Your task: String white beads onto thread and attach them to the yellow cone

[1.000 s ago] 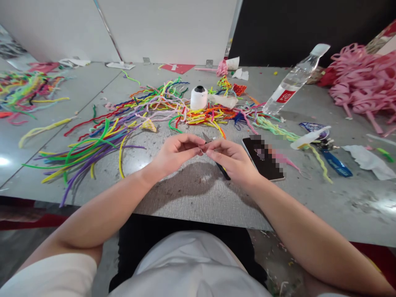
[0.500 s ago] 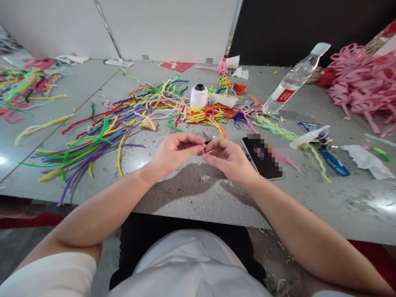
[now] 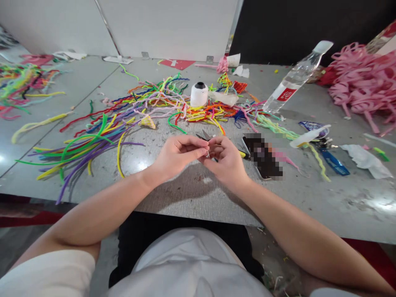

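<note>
My left hand and my right hand meet above the front of the grey table. Both are closed, fingertips pinched together around a thin white thread; anything else in the fingers is too small to make out. Behind the fingertips lie the open blades of scissors. A yellow and black handle shows beyond my right hand, partly hidden by it. A phone lies just right of that hand, its screen blurred out.
Colourful fuzzy strips spread across the left and middle. Among them stand a white thread spool and a small yellow cone. To the right are a water bottle, a glue bottle, a blue strap and pink ribbon loops.
My right hand has shifted slightly left and turned, its fingertips closer to my left. More of the scissor blades shows behind the fingers, and the yellow and black handle has come into sight.
</note>
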Action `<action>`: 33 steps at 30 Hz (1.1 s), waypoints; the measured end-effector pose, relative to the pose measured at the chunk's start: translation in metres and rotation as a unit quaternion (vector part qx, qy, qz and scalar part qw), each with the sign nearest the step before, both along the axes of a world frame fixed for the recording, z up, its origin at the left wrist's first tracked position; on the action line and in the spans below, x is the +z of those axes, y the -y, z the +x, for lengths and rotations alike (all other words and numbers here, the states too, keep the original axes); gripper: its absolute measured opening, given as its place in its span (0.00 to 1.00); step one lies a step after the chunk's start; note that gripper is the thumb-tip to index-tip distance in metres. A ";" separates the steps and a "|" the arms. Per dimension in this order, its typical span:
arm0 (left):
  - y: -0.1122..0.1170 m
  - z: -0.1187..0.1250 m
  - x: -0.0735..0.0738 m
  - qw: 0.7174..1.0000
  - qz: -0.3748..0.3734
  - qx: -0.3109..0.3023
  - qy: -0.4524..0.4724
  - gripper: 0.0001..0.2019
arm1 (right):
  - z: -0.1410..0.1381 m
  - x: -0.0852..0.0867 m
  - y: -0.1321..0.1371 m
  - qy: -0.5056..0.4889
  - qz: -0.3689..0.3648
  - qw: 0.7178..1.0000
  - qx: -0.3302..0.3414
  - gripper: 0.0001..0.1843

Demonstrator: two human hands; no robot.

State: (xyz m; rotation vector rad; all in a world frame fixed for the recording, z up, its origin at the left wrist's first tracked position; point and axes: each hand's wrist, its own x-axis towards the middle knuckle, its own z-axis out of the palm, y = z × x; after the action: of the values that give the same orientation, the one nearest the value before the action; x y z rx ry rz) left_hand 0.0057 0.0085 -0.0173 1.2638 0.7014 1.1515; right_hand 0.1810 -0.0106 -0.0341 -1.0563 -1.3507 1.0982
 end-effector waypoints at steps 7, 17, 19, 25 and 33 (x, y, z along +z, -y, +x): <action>0.003 0.001 0.001 1.000 0.009 0.002 -0.030 0.08 | 0.003 -0.005 0.000 0.060 -0.011 0.998 0.027 0.13; -0.001 -0.002 0.001 0.998 0.018 0.036 -0.041 0.10 | 0.004 -0.003 -0.001 0.125 0.032 0.989 0.074 0.10; -0.002 -0.003 0.003 0.998 0.020 0.043 -0.043 0.10 | 0.005 -0.004 -0.002 0.136 0.031 0.987 0.076 0.10; -0.004 -0.003 0.004 0.998 0.020 0.030 -0.049 0.10 | 0.006 0.000 -0.001 0.120 0.036 0.988 0.088 0.11; -0.010 -0.004 0.000 0.999 0.014 0.040 -0.015 0.11 | 0.011 0.006 -0.002 0.138 0.126 0.981 0.060 0.11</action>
State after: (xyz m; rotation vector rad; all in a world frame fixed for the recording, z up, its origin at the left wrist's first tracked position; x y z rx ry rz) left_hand 0.0015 0.0183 -0.0169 1.2885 0.7660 1.2146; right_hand 0.1919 -0.0089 -0.0284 -0.9729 -1.7442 0.8584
